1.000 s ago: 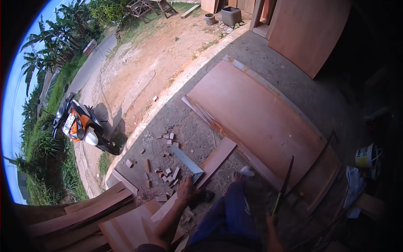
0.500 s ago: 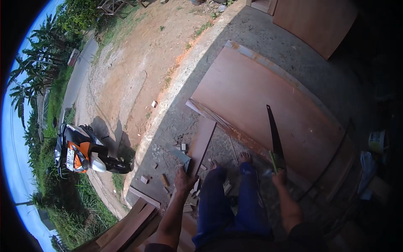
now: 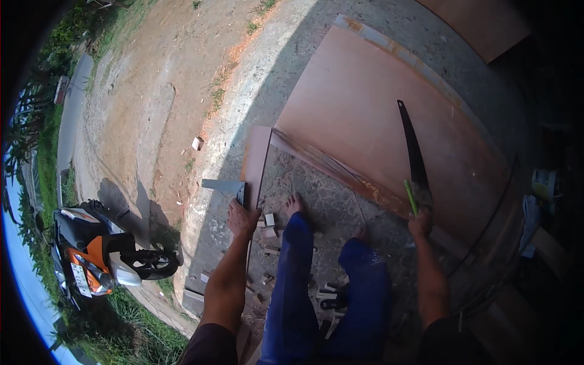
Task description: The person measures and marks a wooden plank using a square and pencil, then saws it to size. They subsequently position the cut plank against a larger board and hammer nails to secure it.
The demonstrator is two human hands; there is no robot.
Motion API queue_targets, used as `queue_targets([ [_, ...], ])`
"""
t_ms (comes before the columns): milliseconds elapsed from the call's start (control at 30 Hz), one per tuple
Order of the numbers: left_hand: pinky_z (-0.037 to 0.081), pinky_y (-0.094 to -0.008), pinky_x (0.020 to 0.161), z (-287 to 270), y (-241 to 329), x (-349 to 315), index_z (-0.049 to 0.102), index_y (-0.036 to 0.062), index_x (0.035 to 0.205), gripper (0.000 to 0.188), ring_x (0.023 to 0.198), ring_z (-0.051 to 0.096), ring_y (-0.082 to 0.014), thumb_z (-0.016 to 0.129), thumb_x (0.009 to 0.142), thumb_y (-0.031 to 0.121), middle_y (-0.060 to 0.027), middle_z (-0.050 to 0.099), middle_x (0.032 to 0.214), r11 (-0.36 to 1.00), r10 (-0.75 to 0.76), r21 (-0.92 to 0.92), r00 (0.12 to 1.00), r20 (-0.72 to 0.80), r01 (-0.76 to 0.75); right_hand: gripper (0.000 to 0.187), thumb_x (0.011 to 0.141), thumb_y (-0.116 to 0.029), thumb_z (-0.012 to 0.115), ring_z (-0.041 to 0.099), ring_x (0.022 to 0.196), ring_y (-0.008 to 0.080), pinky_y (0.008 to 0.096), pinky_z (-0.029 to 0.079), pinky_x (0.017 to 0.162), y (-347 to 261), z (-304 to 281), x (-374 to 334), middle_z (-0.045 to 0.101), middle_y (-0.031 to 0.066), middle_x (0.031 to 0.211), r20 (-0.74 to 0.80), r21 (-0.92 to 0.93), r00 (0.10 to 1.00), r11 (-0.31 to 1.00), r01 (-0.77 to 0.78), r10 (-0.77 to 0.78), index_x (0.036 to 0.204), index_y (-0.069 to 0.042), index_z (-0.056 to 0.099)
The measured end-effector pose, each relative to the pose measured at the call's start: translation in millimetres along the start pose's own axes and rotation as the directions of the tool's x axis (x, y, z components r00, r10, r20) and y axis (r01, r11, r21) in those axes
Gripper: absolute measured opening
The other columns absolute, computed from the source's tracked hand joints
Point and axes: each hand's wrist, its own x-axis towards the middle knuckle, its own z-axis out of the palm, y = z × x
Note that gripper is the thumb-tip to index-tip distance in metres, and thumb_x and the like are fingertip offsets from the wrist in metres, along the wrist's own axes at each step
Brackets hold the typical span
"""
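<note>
The left hand (image 3: 242, 219) is closed across a board (image 3: 258, 152), its fingers beside the dark stock of a square (image 3: 224, 184); how tightly it presses is hard to tell. The right hand (image 3: 420, 223) is closed around the handle end of a saw (image 3: 413, 146), with a slim bright green stick (image 3: 411, 198) rising beside the blade; whether that belongs to the handle cannot be told. The board is narrow, flat and pinkish brown, in front of the person and left of the blue-trousered legs (image 3: 292, 280), its long axis running away from the body. The square's blue-grey blade sticks out leftward, crosswise to the board. The saw's blade is dark and tapering, its tip pointing away and slightly left, seen against a large brown panel (image 3: 359, 103). Small wood offcuts (image 3: 269, 219) lie near the feet.
</note>
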Motion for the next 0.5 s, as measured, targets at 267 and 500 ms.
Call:
queue_targets([
  [267,0.044,-0.0511,0.103,59,-20,131,0.046,0.0071,0.134,0.083,0.127,0.053,-0.0360,0.086,0.070,0.041,-0.0146,0.056,0.133,0.999,0.030,0.024,0.996,-0.079,-0.028,0.032,0.086,-0.022,0.071,0.059,0.115,0.0430,0.0538,0.050,0.093,-35,85,36,0.056,0.0202,0.129,-0.114,0.005,0.993,0.999,-0.031,0.032,0.112,-0.006,0.063],
  [500,0.044,-0.0486,0.105,128,-43,202,0.045,0.0055,0.137,0.089,0.126,0.053,-0.0360,0.087,0.069,0.044,-0.0155,0.056,0.133,0.999,0.041,0.035,0.994,-0.104,-0.038,0.038,0.086,-0.026,0.072,0.057,0.119,0.0421,0.0534,0.048,0.099,-20,137,82,0.056,0.0214,0.128,-0.043,-0.168,0.999,0.985,-0.024,0.017,0.115,-0.003,0.061],
])
